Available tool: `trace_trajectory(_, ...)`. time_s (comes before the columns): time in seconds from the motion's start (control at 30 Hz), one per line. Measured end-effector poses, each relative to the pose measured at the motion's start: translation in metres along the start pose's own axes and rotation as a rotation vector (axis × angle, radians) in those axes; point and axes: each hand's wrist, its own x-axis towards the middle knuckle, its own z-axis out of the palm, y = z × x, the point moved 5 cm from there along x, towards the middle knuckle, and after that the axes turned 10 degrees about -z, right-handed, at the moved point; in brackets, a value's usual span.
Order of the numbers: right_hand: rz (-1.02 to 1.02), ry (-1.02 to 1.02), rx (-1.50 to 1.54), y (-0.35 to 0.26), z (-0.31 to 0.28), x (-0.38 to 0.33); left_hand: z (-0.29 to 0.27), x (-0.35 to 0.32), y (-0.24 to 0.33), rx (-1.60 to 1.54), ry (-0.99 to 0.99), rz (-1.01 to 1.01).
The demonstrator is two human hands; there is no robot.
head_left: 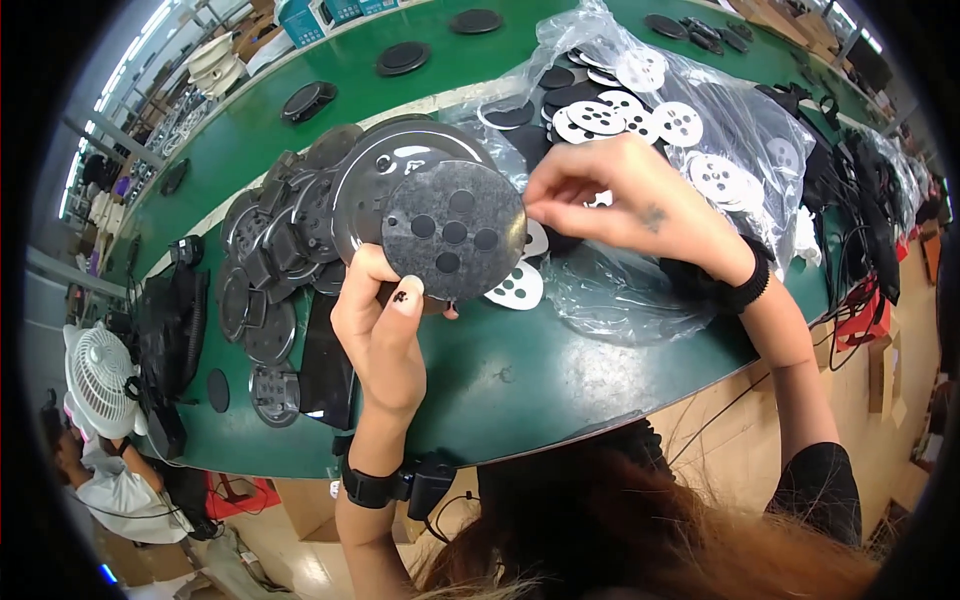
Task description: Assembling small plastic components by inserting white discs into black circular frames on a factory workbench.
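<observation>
My left hand (378, 320) holds a round dark grey disc (453, 230) with several holes upright by its lower edge, thumb on its face. My right hand (610, 195) pinches the disc's right edge with its fingertips. Behind the disc lies a shiny round metal plate (375, 175) on a stack of similar dark plates (275, 270). Below the disc a white perforated round sticker (517, 287) lies on clear plastic.
A clear plastic bag (700, 130) with several white and black perforated discs lies on the green table (500, 380). Black cables and parts (870, 210) sit at right, a white fan (97, 380) and another person (110, 490) at lower left.
</observation>
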Motion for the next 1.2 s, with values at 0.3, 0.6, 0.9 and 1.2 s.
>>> trace_trajectory(0.3,0.211,0.091,0.743,-0.014,0.012,-0.004,0.000,0.000,-0.006,0.332,-0.055,0.048)
trace_trajectory(0.6,0.077,0.004,0.919,-0.017,0.015,-0.006,0.007,0.000,0.002,0.574,-0.028,0.218)
trace_trajectory(0.9,0.068,-0.037,1.119,-0.019,0.028,-0.007,0.012,-0.001,0.007,0.601,-0.009,0.210)
trace_trajectory(1.2,0.115,0.018,0.945,-0.014,0.013,-0.003,0.003,0.001,0.007,0.545,0.115,0.212)
